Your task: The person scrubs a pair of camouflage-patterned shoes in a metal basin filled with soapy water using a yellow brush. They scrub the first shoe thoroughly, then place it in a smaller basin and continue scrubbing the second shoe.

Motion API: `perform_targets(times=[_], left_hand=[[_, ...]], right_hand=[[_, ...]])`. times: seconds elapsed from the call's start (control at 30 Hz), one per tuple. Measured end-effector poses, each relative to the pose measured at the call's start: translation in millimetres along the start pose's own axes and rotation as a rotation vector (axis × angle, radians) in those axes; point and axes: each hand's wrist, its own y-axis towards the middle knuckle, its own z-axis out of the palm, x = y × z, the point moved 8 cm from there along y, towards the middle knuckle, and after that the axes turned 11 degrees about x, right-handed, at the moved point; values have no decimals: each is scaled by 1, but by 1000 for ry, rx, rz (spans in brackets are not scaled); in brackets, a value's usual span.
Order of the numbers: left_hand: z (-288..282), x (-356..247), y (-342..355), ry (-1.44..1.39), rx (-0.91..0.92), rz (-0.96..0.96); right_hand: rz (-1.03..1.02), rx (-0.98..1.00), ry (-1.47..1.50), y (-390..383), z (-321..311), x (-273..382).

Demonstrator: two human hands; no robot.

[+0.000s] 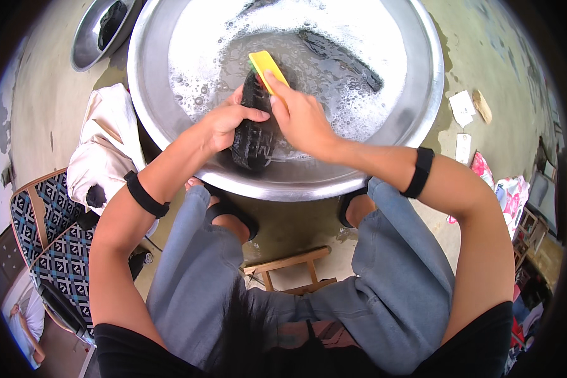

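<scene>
A wide metal basin of soapy water stands in front of me. At its near side my left hand is closed round a long, wet black shoe, tilted upright with ridged marks along it. My right hand grips a yellow scrubbing brush. Its coloured bristles are mostly hidden against the upper end of the shoe. Another long dark object lies in the suds at the far right, partly under water. A further dark piece shows at the top edge.
A smaller metal bowl holding a black item stands at the far left. White cloth and a patterned bag are on my left. Paper tags lie on the floor at right. A wooden stool is beneath me.
</scene>
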Motion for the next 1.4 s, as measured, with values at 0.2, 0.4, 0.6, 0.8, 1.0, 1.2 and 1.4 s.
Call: perform_targets(times=[0.2,0.4,0.6,0.8,1.0,1.2,1.4], left_hand=[[10,-16,-4,48,24,71],[11,-7,-9,47,-91,79],[8,-10,-4,55,-130,157],[13,-7,3,11,-256,393],[-21,-16,26,78,-413,84],[-52,-71,58,286,-471,-51],[-41,-83,79,70,-327,22]], right_hand=[[45,-16,86,0,-10,21],[42,4,14,14,-16,7],[60,44,69,0,-10,14],[345,-94,-105,34,-32,-61],[382,240,280,65,13,-130],[-9,163,21,72,1,-89],[-64,69,-115,53,-8,-45]])
